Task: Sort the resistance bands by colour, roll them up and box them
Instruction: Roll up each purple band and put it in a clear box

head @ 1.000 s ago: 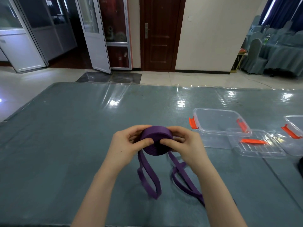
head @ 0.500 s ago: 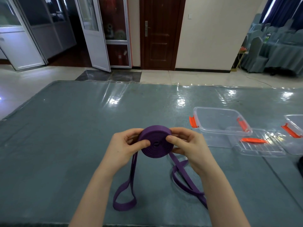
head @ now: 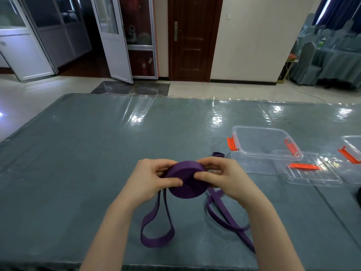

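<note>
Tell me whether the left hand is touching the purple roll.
Touching. The head view shows the left hand gripping the purple roll, its thumb pressed flat on the coiled face and its fingers curled behind the rim.

- Both hands hold a purple resistance band [head: 186, 180], partly wound into a flat coil, above a grey-blue table [head: 82, 153] under clear plastic sheeting.
- The left hand [head: 150, 179] pinches the coil's left side, thumb on its near face; the right hand [head: 222, 178] grips the right side likewise.
- Unrolled lengths trail onto the table: one loop near left, more strap running near right.
- To the right stands an open clear box [head: 263, 147] with orange clips, a clear lid [head: 312, 173] just beside it, and another clear box [head: 353, 151] at the right edge.
</note>
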`<action>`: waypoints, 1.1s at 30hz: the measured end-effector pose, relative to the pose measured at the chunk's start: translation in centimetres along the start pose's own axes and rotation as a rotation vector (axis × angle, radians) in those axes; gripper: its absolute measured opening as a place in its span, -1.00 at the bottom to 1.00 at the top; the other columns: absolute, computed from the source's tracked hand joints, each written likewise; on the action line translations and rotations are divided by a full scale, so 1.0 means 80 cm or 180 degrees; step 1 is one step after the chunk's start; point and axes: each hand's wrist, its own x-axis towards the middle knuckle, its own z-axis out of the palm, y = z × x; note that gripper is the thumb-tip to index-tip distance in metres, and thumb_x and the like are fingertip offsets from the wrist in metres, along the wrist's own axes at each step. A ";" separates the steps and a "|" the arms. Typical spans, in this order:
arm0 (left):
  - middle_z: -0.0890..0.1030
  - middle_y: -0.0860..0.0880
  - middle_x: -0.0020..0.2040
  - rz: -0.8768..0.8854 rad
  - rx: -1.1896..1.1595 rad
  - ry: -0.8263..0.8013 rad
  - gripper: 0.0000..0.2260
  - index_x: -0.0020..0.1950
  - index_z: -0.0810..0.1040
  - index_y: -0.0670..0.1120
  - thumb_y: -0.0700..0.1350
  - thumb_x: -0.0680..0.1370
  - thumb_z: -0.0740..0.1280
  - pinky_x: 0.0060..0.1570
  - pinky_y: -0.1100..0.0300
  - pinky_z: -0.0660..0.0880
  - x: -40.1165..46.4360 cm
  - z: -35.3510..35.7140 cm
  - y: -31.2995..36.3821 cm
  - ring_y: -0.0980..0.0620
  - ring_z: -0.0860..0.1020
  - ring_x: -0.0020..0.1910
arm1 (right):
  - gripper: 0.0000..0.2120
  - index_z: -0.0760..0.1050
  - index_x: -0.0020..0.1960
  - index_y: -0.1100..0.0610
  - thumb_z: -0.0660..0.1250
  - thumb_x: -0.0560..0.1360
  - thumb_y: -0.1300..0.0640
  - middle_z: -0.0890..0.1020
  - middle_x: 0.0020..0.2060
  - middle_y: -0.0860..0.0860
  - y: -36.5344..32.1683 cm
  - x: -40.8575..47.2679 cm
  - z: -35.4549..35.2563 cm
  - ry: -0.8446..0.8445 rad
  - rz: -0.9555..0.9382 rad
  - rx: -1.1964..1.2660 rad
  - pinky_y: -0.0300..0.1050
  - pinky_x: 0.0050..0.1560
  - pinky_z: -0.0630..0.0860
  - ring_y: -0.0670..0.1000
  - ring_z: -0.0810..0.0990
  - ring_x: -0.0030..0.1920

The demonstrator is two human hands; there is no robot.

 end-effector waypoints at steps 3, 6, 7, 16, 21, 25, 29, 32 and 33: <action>0.73 0.02 -0.12 0.0049 -0.0139 0.0062 -0.70 -0.02 0.68 -0.02 -0.31 0.33 0.54 -0.02 0.31 0.55 0.000 0.001 0.001 0.08 0.68 -0.08 | -0.83 0.65 -0.05 0.08 0.46 0.42 0.30 0.71 -0.19 0.04 0.001 0.000 0.002 0.0136 0.0086 0.0273 -0.23 -0.20 0.58 -0.03 0.67 -0.19; 0.72 0.02 -0.10 0.0019 -0.0400 0.0293 -0.71 -0.01 0.66 -0.02 -0.32 0.36 0.52 -0.03 0.34 0.54 0.002 0.003 0.000 0.11 0.67 -0.07 | -0.84 0.65 -0.03 0.09 0.42 0.44 0.29 0.71 -0.16 0.04 0.012 0.001 0.008 0.0403 0.0166 0.0902 -0.18 -0.22 0.58 -0.03 0.66 -0.18; 0.72 0.02 -0.11 -0.0008 -0.0472 0.0374 -0.72 -0.01 0.66 -0.04 -0.33 0.36 0.51 -0.03 0.34 0.54 0.002 0.004 -0.001 0.12 0.67 -0.08 | -0.84 0.64 -0.02 0.10 0.41 0.44 0.29 0.72 -0.16 0.05 0.015 0.000 0.011 0.0465 0.0199 0.1171 -0.14 -0.20 0.60 -0.01 0.66 -0.18; 0.73 -0.02 -0.14 -0.0091 -0.0139 -0.0010 -0.75 -0.04 0.70 -0.08 -0.31 0.33 0.55 -0.01 0.23 0.58 0.002 -0.001 -0.002 0.02 0.69 -0.09 | -0.71 0.64 0.06 0.06 0.53 0.36 0.26 0.72 -0.07 -0.03 0.013 0.000 0.001 0.0173 -0.0143 -0.0320 -0.17 0.02 0.61 -0.02 0.69 -0.05; 0.73 -0.01 -0.13 0.0048 -0.0687 0.0409 -0.75 -0.07 0.69 -0.05 -0.31 0.32 0.52 -0.01 0.27 0.57 0.006 0.006 0.001 0.08 0.68 -0.10 | -0.81 0.66 -0.04 0.04 0.49 0.40 0.26 0.73 -0.16 0.02 0.008 0.003 0.006 0.0306 -0.0264 0.0020 -0.18 -0.11 0.60 -0.01 0.69 -0.11; 0.73 0.01 -0.13 -0.0034 -0.1224 0.0646 -0.74 -0.05 0.66 -0.06 -0.39 0.41 0.41 -0.06 0.33 0.55 0.004 0.015 -0.004 0.12 0.67 -0.11 | -0.81 0.66 -0.02 0.08 0.45 0.39 0.26 0.72 -0.12 0.09 0.019 0.002 0.016 0.0599 -0.0071 0.1105 -0.17 -0.23 0.57 0.03 0.68 -0.13; 0.73 0.03 -0.13 0.0047 -0.0916 0.0573 -0.73 -0.07 0.67 -0.03 -0.39 0.40 0.44 0.00 0.30 0.55 0.004 0.013 -0.003 0.14 0.66 -0.11 | -0.74 0.66 0.02 0.08 0.49 0.33 0.19 0.72 -0.04 0.11 0.024 -0.002 0.011 0.0454 -0.0086 0.0945 0.02 0.03 0.62 0.11 0.68 0.01; 0.73 -0.01 -0.12 0.0038 -0.0573 0.0263 -0.75 -0.07 0.68 -0.04 -0.37 0.39 0.47 -0.01 0.29 0.57 0.004 0.006 0.002 0.08 0.68 -0.10 | -0.73 0.63 0.05 0.05 0.49 0.39 0.28 0.73 -0.06 0.03 0.015 -0.003 -0.005 0.0077 -0.0267 0.0221 -0.11 0.08 0.60 0.03 0.68 0.02; 0.73 -0.02 -0.12 0.0042 -0.0468 0.0145 -0.75 -0.06 0.69 -0.05 -0.36 0.39 0.48 0.00 0.27 0.57 0.004 0.006 0.003 0.06 0.68 -0.09 | -0.75 0.64 0.02 0.04 0.49 0.39 0.27 0.73 -0.08 0.01 0.011 -0.002 -0.008 -0.0030 -0.0270 0.0004 -0.13 0.07 0.60 0.02 0.69 0.00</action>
